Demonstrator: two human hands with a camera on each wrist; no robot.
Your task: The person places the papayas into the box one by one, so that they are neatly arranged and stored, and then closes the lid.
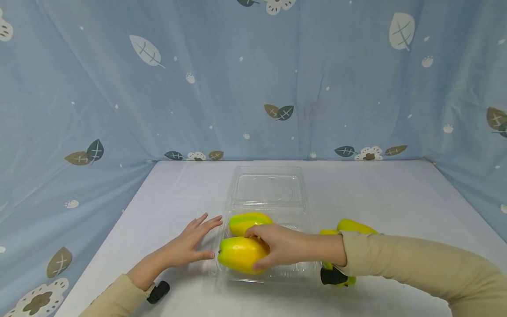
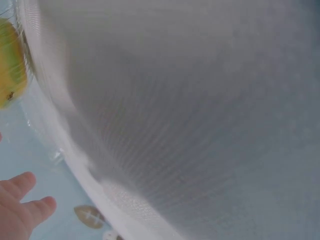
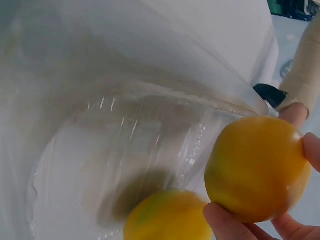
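My right hand [image 1: 279, 244] grips a yellow-green papaya [image 1: 242, 254] between thumb and fingers, over the front left part of a clear plastic clamshell box [image 1: 293, 273]. Behind it another papaya [image 1: 249, 223] lies in the box's back left part. In the right wrist view, the gripped papaya [image 3: 257, 170] is held at its near end, with the other papaya [image 3: 167, 217] below it. My left hand [image 1: 188, 244] is spread beside the box's left edge and holds nothing. Only some fingertips [image 2: 40, 210] of it show in the left wrist view.
The box's lid [image 1: 267, 187] lies folded open toward the back. More yellow-green fruit [image 1: 356, 226] lies right of the box, partly hidden by my right forearm. A white cloth [image 1: 380, 189] covers the table, and a blue patterned curtain [image 1: 222, 88] hangs behind it.
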